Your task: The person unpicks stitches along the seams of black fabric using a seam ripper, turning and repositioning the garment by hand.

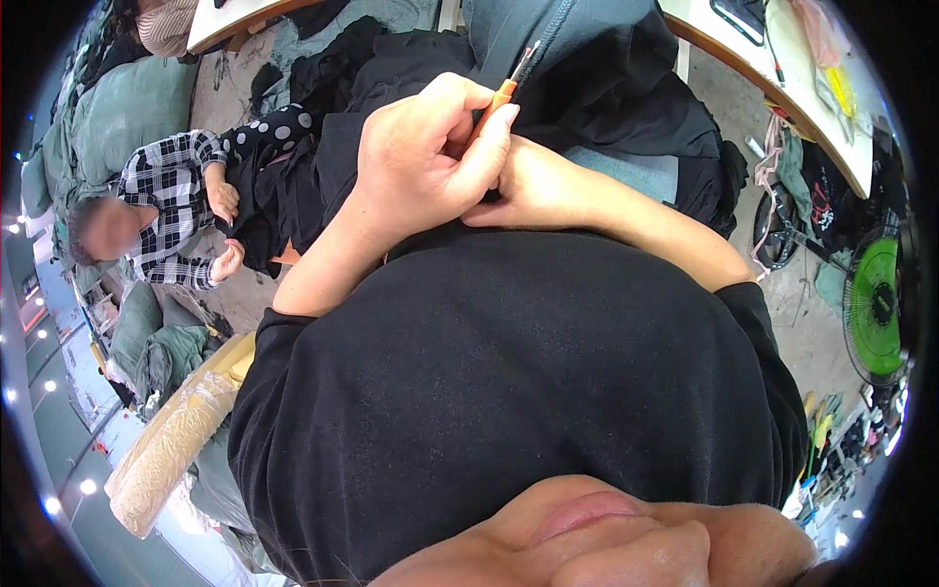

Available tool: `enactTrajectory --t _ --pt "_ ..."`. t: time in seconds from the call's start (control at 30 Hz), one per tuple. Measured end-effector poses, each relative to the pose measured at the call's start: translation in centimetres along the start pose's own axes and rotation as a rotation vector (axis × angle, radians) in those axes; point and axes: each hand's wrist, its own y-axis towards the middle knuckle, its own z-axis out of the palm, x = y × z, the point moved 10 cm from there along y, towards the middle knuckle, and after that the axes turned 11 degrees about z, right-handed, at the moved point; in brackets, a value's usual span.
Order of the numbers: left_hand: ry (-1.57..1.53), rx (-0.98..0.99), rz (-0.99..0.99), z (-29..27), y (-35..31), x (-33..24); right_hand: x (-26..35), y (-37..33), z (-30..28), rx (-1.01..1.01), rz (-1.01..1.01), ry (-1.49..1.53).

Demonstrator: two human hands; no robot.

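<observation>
"Where was the little orange tool (502, 95)?"

"It was in the left hand (416, 157) of the person in the black top (509, 342). The thumb and first finger were pinched on its handle, and the other fingers were curled in. Its thin metal tip poked out past the fingers, pointing up and away from the person."

"What was behind the tip?"

"A big dark grey cloth (621, 59) with a long zip (550, 34). The tip was just beside the zip from where I looked, but I could not tell if they touched. Lots of black cloth (636, 122) lay past the hands too, in a bunched-up heap."

"And the right hand (513, 181)?"

"It was tucked behind the left one, close to the wrist. Most of its fingers were hidden, so I could not tell how open it was or if it held anything."

"Who else was there?"

"Over on the left sat a co-worker in a checked shirt (171, 176), with both hands at some dark cloth. A fat cream roll (176, 440) leaned near the person's left side. Over on the right were a green fan (871, 308) and a white table (822, 93)."
</observation>
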Motion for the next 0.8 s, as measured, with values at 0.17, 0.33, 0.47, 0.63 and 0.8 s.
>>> enactTrajectory --t 0.17,0.33,0.47,0.63,0.8 --pt "0.002 0.018 0.13 0.1 -0.5 -0.7 -0.1 0.1 0.1 0.016 -0.007 -0.013" --pt "0.009 0.012 0.083 0.4 -0.6 -0.1 -2.1 0.3 0.9 0.128 0.215 -0.033" --pt "0.016 -0.008 0.026 0.4 -0.5 0.3 -2.0 0.3 0.9 0.123 0.208 -0.029" --pt "0.01 -0.033 0.042 0.2 0.1 0.3 -1.3 0.4 0.7 0.106 0.187 -0.018" --pt "-0.007 -0.034 0.029 0.4 0.6 0.9 -0.1 0.3 -0.1 0.026 0.076 0.023"
